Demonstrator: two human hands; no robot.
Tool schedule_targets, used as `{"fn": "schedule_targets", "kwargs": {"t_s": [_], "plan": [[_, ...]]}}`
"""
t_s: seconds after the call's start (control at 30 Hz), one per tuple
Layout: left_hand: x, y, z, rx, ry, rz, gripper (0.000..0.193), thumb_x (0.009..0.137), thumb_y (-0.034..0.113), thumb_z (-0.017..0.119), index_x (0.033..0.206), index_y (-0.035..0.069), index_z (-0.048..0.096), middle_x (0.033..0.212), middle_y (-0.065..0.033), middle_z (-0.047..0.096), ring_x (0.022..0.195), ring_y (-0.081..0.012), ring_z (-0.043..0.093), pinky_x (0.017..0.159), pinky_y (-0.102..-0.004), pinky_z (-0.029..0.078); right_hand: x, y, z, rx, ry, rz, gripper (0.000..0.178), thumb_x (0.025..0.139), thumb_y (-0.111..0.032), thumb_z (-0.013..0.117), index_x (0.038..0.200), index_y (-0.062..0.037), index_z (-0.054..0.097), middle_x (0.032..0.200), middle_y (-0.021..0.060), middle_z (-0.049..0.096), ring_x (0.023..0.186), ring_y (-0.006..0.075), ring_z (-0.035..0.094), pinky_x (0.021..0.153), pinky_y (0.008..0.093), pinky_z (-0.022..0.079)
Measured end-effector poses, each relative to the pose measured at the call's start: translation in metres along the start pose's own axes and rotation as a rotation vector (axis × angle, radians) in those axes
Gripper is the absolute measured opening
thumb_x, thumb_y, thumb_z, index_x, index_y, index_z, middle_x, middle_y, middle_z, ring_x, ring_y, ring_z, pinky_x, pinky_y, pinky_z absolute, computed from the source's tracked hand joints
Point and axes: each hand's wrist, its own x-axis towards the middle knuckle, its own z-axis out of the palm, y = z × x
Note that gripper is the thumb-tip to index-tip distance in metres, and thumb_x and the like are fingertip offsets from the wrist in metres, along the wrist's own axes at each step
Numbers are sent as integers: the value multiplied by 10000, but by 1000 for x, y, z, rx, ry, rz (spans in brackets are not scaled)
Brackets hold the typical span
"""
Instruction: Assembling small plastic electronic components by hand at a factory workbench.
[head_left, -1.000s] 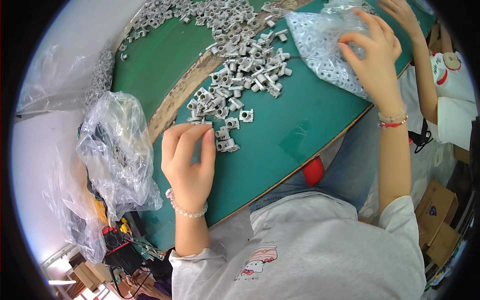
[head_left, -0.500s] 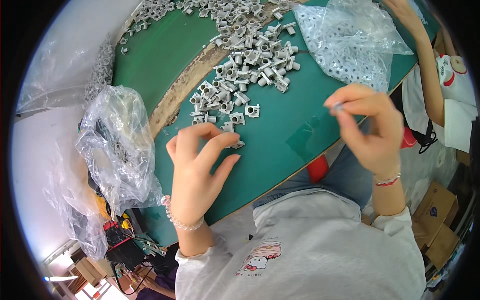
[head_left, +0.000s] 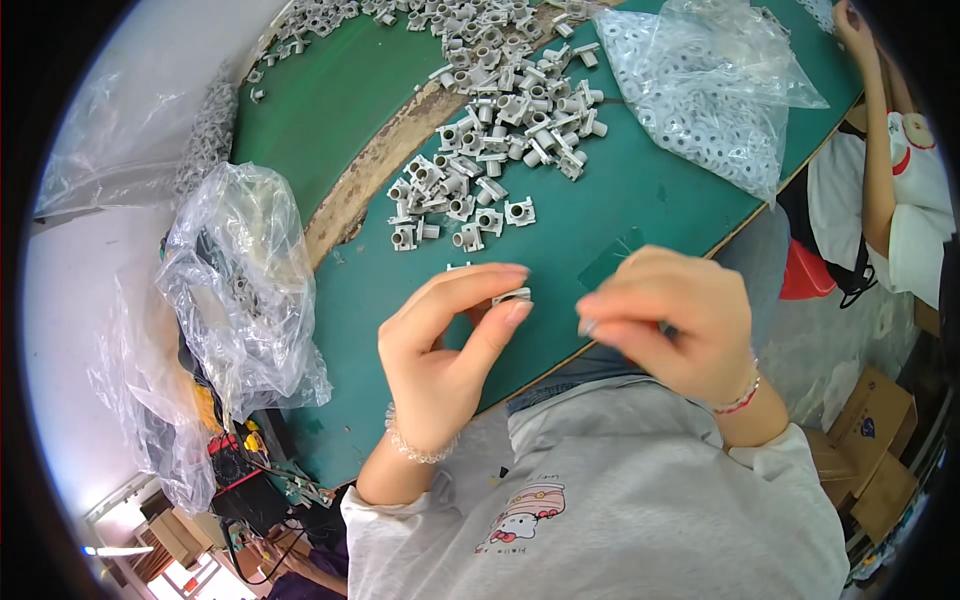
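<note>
My left hand (head_left: 432, 365) pinches a grey plastic fitting (head_left: 513, 296) between thumb and forefinger, above the green table. The fingers hide most of it. My right hand (head_left: 690, 325) is close by on the right, thumb and fingers pinched on a small pale piece (head_left: 588, 326); motion blur hides its exact kind. Beyond my left hand, several loose grey fittings (head_left: 467, 237) lie at the near end of a long pile (head_left: 535, 120), short tubes on flat bases. Another fitting (head_left: 458, 267) is half hidden behind my left fingers.
A clear bag of white washers (head_left: 690, 100) lies on the table (head_left: 560, 235) at the back right. Crumpled clear plastic bags (head_left: 245, 290) are at the left. A co-worker's arm (head_left: 880, 150) reaches in at the far right. Cardboard boxes (head_left: 870, 430) stand below, right.
My left hand has lifted a fitting off the table and moved right. My right hand has come down and left toward it, still pinching the small piece. The co-worker's arm has shifted right.
</note>
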Motion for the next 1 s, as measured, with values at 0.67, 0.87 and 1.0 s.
{"fn": "schedule_targets", "kwargs": {"t_s": [0.67,0.87,1.0], "plan": [[-5,-8,-2,-950,-110,-540,273,858,29,652,1122,-19,601,1102,-146,632,972,-189,631,893,-310,503,0,0,32,587,152,394,106,815,17,672,918,14,648,880,95,652,723,137,633,636,238,491],[-6,-6,2,-962,-55,-524,253,801,-55,679,1042,-20,611,1120,-174,628,1030,-220,625,952,-338,486,3,4,35,348,171,249,90,811,-28,690,878,-19,631,909,56,549,776,124,539,692,242,468],[-8,-9,4,-957,-49,-477,235,805,-58,672,1031,-18,624,1134,-182,625,1043,-220,620,948,-345,491,2,9,34,375,120,281,100,813,-72,700,878,-45,629,936,45,520,832,124,490,735,250,430]]}}
